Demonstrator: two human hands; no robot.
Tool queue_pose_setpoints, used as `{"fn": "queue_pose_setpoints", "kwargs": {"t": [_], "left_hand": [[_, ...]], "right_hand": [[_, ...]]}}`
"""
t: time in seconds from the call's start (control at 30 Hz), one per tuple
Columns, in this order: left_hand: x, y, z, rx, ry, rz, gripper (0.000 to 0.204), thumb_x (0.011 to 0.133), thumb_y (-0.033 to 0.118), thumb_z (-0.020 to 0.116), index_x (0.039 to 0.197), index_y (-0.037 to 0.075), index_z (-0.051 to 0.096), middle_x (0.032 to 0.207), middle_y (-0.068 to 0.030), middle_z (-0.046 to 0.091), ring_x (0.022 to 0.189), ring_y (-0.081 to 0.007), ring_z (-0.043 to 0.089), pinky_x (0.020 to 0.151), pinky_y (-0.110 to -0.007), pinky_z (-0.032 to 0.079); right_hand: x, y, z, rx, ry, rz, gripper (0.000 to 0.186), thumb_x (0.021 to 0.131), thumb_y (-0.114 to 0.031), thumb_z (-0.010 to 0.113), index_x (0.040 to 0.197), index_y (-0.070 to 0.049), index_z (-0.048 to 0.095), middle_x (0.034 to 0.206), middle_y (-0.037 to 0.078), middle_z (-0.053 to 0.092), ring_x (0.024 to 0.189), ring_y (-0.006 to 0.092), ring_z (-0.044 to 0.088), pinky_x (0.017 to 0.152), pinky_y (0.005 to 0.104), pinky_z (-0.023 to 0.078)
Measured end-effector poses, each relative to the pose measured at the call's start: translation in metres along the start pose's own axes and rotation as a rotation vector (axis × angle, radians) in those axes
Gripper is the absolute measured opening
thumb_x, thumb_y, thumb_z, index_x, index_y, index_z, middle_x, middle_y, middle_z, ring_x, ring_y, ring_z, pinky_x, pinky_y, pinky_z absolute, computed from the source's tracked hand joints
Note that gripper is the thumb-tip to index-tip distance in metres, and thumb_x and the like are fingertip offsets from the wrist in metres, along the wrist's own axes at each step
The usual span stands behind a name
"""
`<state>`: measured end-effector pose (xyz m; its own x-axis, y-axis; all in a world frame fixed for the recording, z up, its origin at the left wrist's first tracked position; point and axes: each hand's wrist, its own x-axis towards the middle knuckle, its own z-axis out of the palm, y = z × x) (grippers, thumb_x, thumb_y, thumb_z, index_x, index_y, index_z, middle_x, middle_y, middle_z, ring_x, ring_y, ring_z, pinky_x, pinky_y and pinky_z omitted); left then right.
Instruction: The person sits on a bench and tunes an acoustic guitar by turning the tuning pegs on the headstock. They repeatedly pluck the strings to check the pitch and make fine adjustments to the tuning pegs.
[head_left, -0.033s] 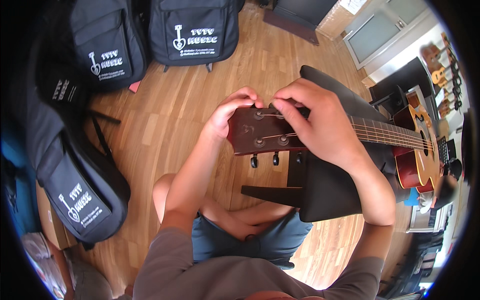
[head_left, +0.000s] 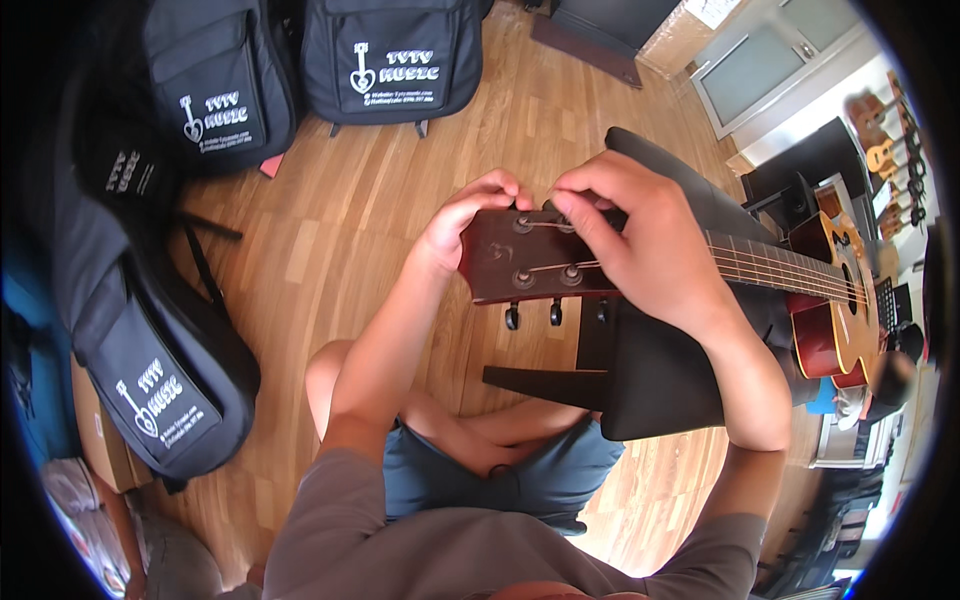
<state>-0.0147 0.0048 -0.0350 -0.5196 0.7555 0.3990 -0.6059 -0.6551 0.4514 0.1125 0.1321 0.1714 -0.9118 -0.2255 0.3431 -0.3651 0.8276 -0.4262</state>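
Note:
An acoustic guitar [head_left: 825, 335] lies across a black padded seat [head_left: 665, 390], its dark reddish-brown headstock [head_left: 497, 262] reaching past the seat's left end. At the headstock's far edge, my left hand [head_left: 468, 215] has its fingers closed on a black tuning peg near the tip. Beside it, my right hand [head_left: 645, 235] arches over the headstock, thumb and forefinger pinching another dark peg on that same edge. Its palm hides the nut and part of the strings. Several black tuning pegs [head_left: 555, 313] on the near edge stand untouched. Strings run from the posts along the fretboard.
Black padded guitar bags [head_left: 392, 60] stand at the back left, and another guitar bag [head_left: 165, 385] leans at the left. A cardboard box [head_left: 105, 430] is behind it. Other people show at the lower left and far right. Several small guitars [head_left: 880, 155] hang on the right wall.
The view has shifted very slightly. Both hands keep their hold at the headstock, with no clear movement of the guitar.

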Motion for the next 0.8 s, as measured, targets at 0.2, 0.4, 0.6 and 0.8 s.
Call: {"fn": "queue_pose_setpoints", "kwargs": {"t": [0.2, 0.4, 0.6, 0.8], "left_hand": [[0.002, -0.022, -0.005, -0.367, -0.228, 0.036, 0.015, 0.095, 0.006, 0.054, 0.109, 0.010, 0.056, 0.116, -0.0089, 0.054, 0.110, -0.0277, 0.061, 0.091, -0.041, 0.056], [0.007, -0.034, -0.006, -0.498, -0.324, 0.085, 0.025, 0.091, 0.006, 0.063, 0.114, 0.013, 0.057, 0.117, -0.0072, 0.055, 0.117, -0.0320, 0.060, 0.099, -0.047, 0.054], [0.002, -0.041, -0.034, -0.496, 0.033, -0.162, 0.032, 0.089, 0.012, 0.072, 0.115, 0.013, 0.054, 0.114, -0.0070, 0.056, 0.113, -0.0288, 0.061, 0.097, -0.043, 0.054], [0.004, -0.008, 0.007, -0.107, -0.037, -0.047, 0.026, 0.093, 0.015, 0.068, 0.114, 0.010, 0.054, 0.102, -0.0042, 0.058, 0.093, -0.0161, 0.062, 0.078, -0.030, 0.053]], "right_hand": [[0.001, -0.005, 0.000, 0.035, -0.025, 0.038, 0.010, 0.094, -0.008, 0.066, 0.100, 0.001, 0.068, 0.093, 0.014, 0.067, 0.083, 0.0300, 0.069, 0.076, 0.0361, 0.055], [0.000, -0.003, 0.000, 0.031, 0.008, 0.049, 0.012, 0.095, -0.007, 0.066, 0.103, 0.000, 0.067, 0.093, 0.014, 0.067, 0.085, 0.0287, 0.069, 0.078, 0.0354, 0.055], [0.001, -0.004, 0.001, 0.053, -0.018, 0.032, 0.012, 0.094, -0.007, 0.067, 0.103, 0.000, 0.067, 0.093, 0.012, 0.066, 0.085, 0.0247, 0.068, 0.079, 0.0330, 0.054], [0.000, -0.001, -0.001, 0.048, -0.058, 0.048, 0.013, 0.091, -0.010, 0.071, 0.098, 0.000, 0.068, 0.092, 0.013, 0.066, 0.084, 0.0284, 0.069, 0.077, 0.0349, 0.054]]}}
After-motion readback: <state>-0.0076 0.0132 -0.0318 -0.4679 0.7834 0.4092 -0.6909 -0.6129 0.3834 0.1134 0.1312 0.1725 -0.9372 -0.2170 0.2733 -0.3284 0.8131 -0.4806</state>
